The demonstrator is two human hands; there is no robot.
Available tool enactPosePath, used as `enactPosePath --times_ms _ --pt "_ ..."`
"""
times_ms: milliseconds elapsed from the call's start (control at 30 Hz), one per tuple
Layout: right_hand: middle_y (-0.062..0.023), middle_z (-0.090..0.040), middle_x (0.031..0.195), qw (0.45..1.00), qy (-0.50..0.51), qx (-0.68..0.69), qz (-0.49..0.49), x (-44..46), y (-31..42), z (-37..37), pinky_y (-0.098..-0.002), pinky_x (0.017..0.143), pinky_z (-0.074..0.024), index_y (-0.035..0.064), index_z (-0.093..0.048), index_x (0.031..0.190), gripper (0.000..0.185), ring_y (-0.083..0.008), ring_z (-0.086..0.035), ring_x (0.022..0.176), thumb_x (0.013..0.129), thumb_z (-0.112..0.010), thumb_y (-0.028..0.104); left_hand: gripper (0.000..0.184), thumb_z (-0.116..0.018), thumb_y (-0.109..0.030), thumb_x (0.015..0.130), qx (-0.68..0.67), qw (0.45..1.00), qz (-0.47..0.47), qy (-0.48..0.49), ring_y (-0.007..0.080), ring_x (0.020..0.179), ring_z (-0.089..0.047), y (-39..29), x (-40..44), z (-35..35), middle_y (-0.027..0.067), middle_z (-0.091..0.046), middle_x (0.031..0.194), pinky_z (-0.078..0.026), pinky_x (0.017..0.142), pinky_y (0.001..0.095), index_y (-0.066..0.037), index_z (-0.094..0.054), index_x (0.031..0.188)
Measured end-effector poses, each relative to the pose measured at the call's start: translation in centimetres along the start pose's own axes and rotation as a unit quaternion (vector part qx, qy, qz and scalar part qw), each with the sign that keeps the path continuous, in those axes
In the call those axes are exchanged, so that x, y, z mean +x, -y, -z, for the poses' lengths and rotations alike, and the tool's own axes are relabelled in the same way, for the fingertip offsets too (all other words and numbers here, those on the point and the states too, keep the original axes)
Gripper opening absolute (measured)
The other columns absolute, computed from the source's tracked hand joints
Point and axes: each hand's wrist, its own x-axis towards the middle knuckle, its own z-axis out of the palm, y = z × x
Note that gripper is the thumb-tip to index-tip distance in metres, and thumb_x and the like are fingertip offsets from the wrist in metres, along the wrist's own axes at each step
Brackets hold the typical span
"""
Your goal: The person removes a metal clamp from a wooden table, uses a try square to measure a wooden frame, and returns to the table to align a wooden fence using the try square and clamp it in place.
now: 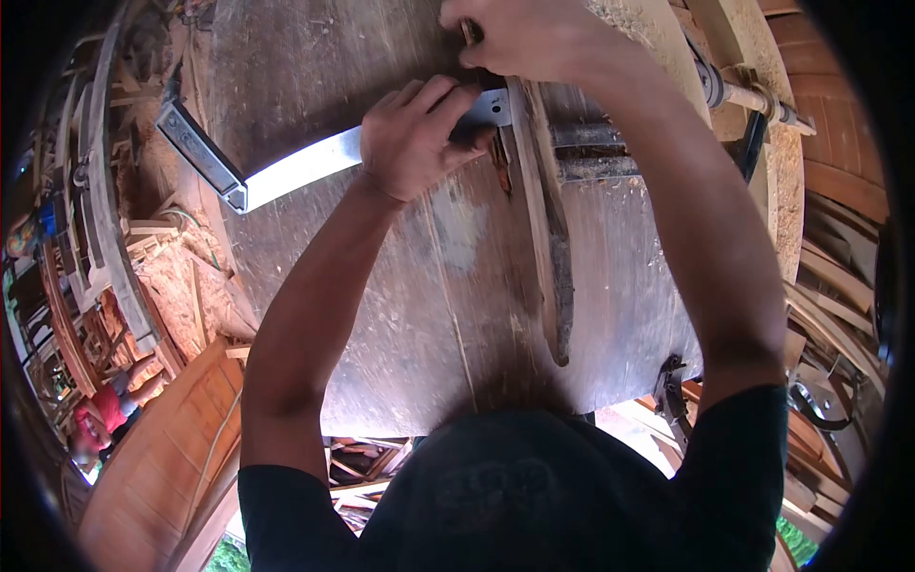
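Observation:
A try square lies across the worn wooden workbench (381, 286), its bright metal blade (310, 172) running toward the middle and its dark stock (200, 153) at the far left. My left hand (415, 138) presses on the blade near its holed end, fingers bent over it. That end meets a narrow wooden strip (536, 191) lying lengthwise on the bench. Beyond the strip's far end, my right hand (538, 38) is curled at the top edge of the view. Something small and brownish shows between its fingers, too little of it to name.
Right of the strip is a dark slot or bar (596, 153) in the bench top. A metal bar clamp (753, 98) sits at the far right. Wood shavings (176, 286) and offcuts surround the bench, an orange-brown panel (157, 458) leans lower left, and a person in red (107, 412) is far left.

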Motion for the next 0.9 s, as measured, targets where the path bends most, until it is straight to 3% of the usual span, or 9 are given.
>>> enactPosePath --times_ms 67,167,233,400,900 --pt "-0.0247 -0.066 0.112 0.982 -0.134 0.126 -0.045 -2.2 1.1 2.1 -0.0397 0.099 -0.049 0.0077 -0.07 0.115 0.036 -0.0364 -0.061 0.113 0.078 -0.071 0.011 0.041 -0.084 -0.03 0.066 0.007 1.0 -0.012 -0.014 0.0175 0.075 -0.064 0.2 0.4 0.0 -0.0029 -0.063 0.089 -0.056 0.065 0.0315 -0.016 -0.069 0.1" --pt "-0.0137 -0.07 0.107 0.936 -0.281 0.081 -0.198 -7.1 -0.1 -0.7 -0.0401 0.097 -0.0496 0.0054 -0.071 0.109 0.028 -0.0368 -0.062 0.109 0.088 -0.072 0.024 0.052 -0.087 -0.038 0.066 0.019 1.0 -0.012 -0.018 0.0217 0.076 -0.068 0.8 1.2 0.5 0.0005 -0.067 0.095 -0.058 0.067 0.0327 -0.013 -0.071 0.108" --pt "-0.0184 -0.067 0.116 0.92 -0.261 0.088 -0.28 -10.9 -0.6 -3.5 -0.0432 0.099 -0.048 0.0005 -0.066 0.118 0.042 -0.0395 -0.059 0.116 0.09 -0.072 0.031 0.05 -0.087 -0.036 0.067 0.001 1.0 0.002 -0.011 0.0217 0.076 -0.069 1.7 2.0 0.6 -0.0004 -0.067 0.096 -0.059 0.066 0.0331 -0.014 -0.071 0.109" --pt "-0.0225 -0.063 0.121 0.929 -0.271 0.016 -0.251 -14.3 0.1 -6.6 -0.0438 0.098 -0.0487 -0.0026 -0.062 0.121 0.049 -0.0404 -0.058 0.115 0.089 -0.072 0.033 0.049 -0.087 -0.032 0.069 0.006 0.999 0.032 0.016 0.0224 0.077 -0.069 3.6 4.4 0.8 -0.0017 -0.067 0.099 -0.059 0.065 0.0339 -0.014 -0.07 0.111" --pt "-0.02 -0.065 0.116 0.927 -0.294 -0.019 -0.233 -13.9 0.0 -7.4 -0.0438 0.097 -0.0491 -0.0024 -0.065 0.112 0.043 -0.0387 -0.06 0.11 0.088 -0.072 0.033 0.05 -0.088 -0.033 0.066 0.036 0.996 -0.065 -0.04 0.0221 0.07 -0.068 4.9 5.9 0.6 -0.0031 -0.067 0.097 -0.059 0.06 0.033 -0.016 -0.07 0.11"
